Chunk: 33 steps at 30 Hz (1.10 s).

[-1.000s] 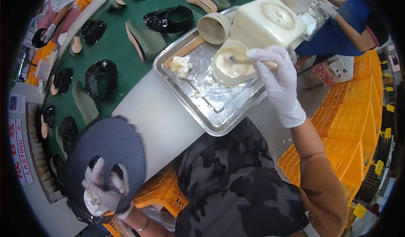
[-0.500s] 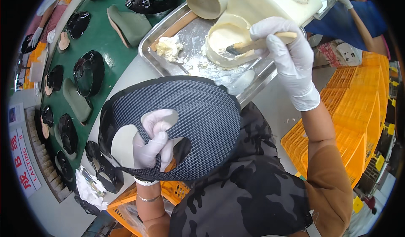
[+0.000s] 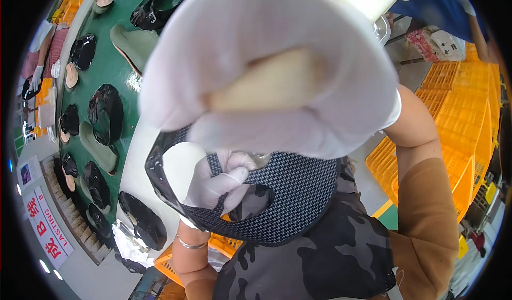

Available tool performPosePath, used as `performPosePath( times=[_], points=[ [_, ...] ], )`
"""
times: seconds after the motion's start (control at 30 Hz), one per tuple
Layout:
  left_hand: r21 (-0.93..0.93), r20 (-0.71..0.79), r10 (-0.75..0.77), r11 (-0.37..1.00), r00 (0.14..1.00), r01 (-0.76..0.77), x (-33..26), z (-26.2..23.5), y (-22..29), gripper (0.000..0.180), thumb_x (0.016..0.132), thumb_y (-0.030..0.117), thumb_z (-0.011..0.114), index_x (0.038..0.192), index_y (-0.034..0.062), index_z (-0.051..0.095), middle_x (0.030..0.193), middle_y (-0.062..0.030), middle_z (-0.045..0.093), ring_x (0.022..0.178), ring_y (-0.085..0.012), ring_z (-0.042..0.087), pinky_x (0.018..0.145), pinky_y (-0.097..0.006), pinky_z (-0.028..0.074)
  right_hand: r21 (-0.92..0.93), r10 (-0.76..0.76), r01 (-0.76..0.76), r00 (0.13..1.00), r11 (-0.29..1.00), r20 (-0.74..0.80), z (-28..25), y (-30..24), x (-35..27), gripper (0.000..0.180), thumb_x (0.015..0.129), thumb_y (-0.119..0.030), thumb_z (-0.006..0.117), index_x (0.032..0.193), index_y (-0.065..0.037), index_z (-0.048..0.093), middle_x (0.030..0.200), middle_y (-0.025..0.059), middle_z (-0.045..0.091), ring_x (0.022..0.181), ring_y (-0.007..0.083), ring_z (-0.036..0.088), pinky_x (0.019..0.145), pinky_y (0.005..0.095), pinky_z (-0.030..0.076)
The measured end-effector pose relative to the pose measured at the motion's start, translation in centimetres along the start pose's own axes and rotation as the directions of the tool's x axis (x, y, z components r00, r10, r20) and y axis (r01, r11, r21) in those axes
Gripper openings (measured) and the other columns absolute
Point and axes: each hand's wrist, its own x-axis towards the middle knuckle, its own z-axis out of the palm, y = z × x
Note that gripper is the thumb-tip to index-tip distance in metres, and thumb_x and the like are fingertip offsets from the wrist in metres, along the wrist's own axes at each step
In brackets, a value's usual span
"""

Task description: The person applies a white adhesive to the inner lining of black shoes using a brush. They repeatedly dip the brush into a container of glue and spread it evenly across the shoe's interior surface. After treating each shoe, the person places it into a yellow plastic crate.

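Here right hand (image 3: pixel 277 65) raised, gripping brush handle (image 3: pixel 266 89).

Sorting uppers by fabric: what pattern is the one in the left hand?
The upper is a fine black-and-white houndstooth-like weave with a glossy black edge; head view.

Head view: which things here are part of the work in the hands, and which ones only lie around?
In hand:
- mesh shoe upper, held by left hand
- wooden handle, gripped in right hand

Lying about:
- black uppers on green belt
- green lasts
- orange crates
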Motion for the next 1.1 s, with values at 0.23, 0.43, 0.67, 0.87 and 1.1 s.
performPosePath(
  times=[0.23,0.43,0.67,0.87,1.1],
  points=[
    [0.156,-0.157,0.153,0.979,0.976,-0.129,-0.4,1.2,-0.2,0.036,0.075,-0.002,0.049,0.110,-0.0083,0.045,0.093,-0.0092,0.055,0.060,-0.0069,0.048,0.052,-0.017,0.037,0.098,0.087,-0.095,0.993,0.991,0.083,-1.7,1.3,-3.1,0.012,0.078,-0.014,0.065,0.083,-0.009,0.055,0.079,0.0027,0.060,0.068,0.0191,0.059,0.061,0.0246,0.046],
    [0.119,-0.204,0.204,0.976,0.957,-0.183,-0.6,0.7,-1.1,0.038,0.074,-0.001,0.047,0.112,-0.0061,0.044,0.094,-0.0081,0.055,0.076,-0.0082,0.051,0.070,-0.018,0.041,0.373,0.244,-0.220,0.970,0.901,-0.019,-1.9,0.1,-3.4,0.006,0.084,-0.008,0.055,0.086,-0.003,0.052,0.081,0.0078,0.059,0.073,0.0179,0.058,0.065,0.0262,0.046],
    [0.117,-0.392,0.260,0.966,0.883,-0.232,-2.2,1.7,-1.0,0.033,0.076,-0.002,0.045,0.109,-0.0043,0.044,0.089,-0.0073,0.055,0.049,-0.0053,0.043,0.042,-0.015,0.033,0.370,0.158,-0.110,0.982,0.923,-0.104,-1.3,1.6,-5.7,0.008,0.089,-0.004,0.046,0.094,0.002,0.048,0.090,0.0115,0.058,0.084,0.0161,0.058,0.074,0.0268,0.047],
    [0.011,-0.298,0.459,0.879,0.837,-0.477,-1.9,0.2,-3.0,0.037,0.078,-0.005,0.040,0.114,-0.0063,0.035,0.084,-0.0100,0.053,0.037,-0.0069,0.037,0.035,-0.017,0.032,0.344,0.266,-0.200,0.951,0.918,-0.157,-2.1,1.0,-6.7,0.012,0.092,-0.010,0.043,0.096,0.001,0.048,0.094,0.0100,0.059,0.082,0.0136,0.059,0.069,0.0228,0.049],
    [0.110,-0.348,0.685,0.708,0.640,-0.698,-1.9,1.1,-4.1,0.043,0.084,0.001,0.043,0.125,0.0021,0.029,0.099,-0.0091,0.051,0.037,-0.0066,0.037,0.031,-0.016,0.032,0.383,0.314,-0.191,0.905,0.904,-0.288,-1.0,1.8,-6.7,0.017,0.094,-0.014,0.041,0.099,0.000,0.048,0.094,0.0112,0.059,0.078,0.0117,0.059,0.057,0.0206,0.050]
  ],
)
